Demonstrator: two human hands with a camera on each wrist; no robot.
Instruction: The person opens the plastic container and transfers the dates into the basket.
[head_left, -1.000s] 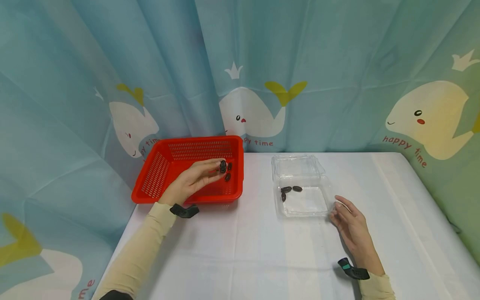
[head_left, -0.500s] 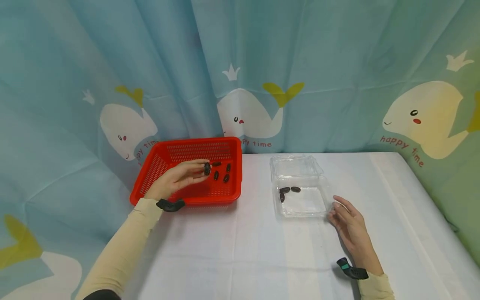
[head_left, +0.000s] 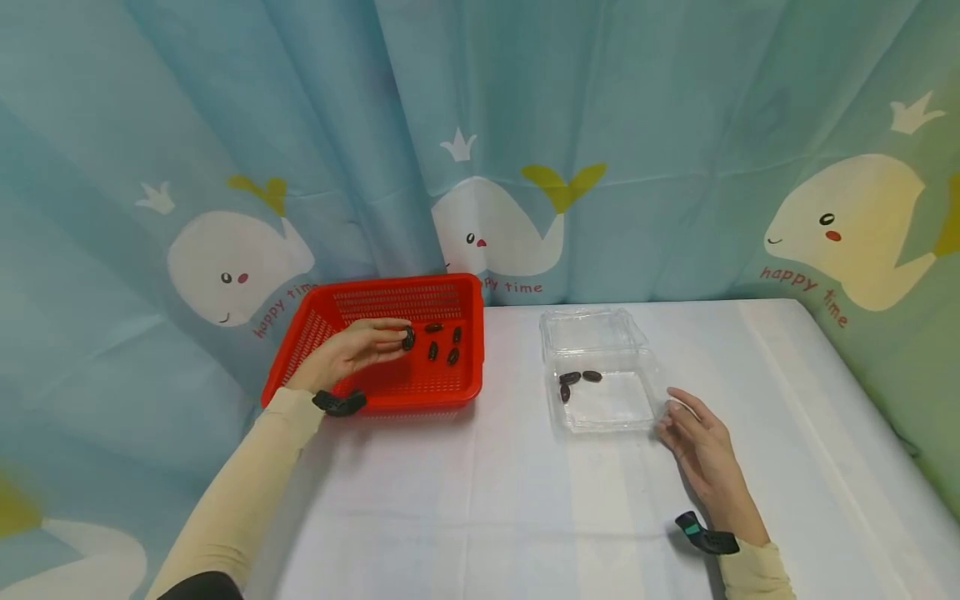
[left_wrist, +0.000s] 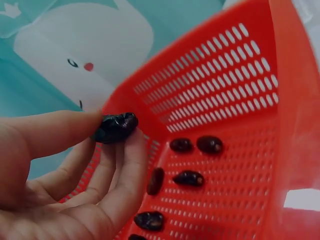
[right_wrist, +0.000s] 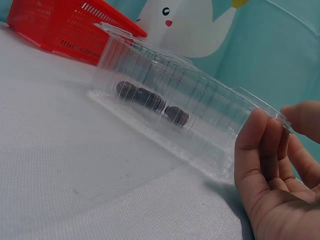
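Observation:
My left hand (head_left: 348, 352) is above the red basket (head_left: 390, 402) and pinches a dark, wrinkled date (left_wrist: 116, 128) between thumb and fingers. Several more dates lie on the basket floor, among them one date (left_wrist: 209, 144) near the perforated wall. At the right, my right hand (head_left: 707, 458) grips the near right rim of a clear plastic clamshell box (head_left: 621, 402), thumb on top and fingers below in the right wrist view. Three dates sit at the box's left side, one of them a date (right_wrist: 177, 115) seen through the wall. The lid (head_left: 592, 333) is folded back.
A white cloth covers the table (head_left: 517, 500), which shows between basket and box. Behind it hangs a blue-green curtain (head_left: 660, 100) printed with whales. The basket's raised walls surround the loose dates.
My left hand has drawn back leftward over the basket with the date still pinched, uncovering more dates on its floor. The right hand keeps its hold on the box.

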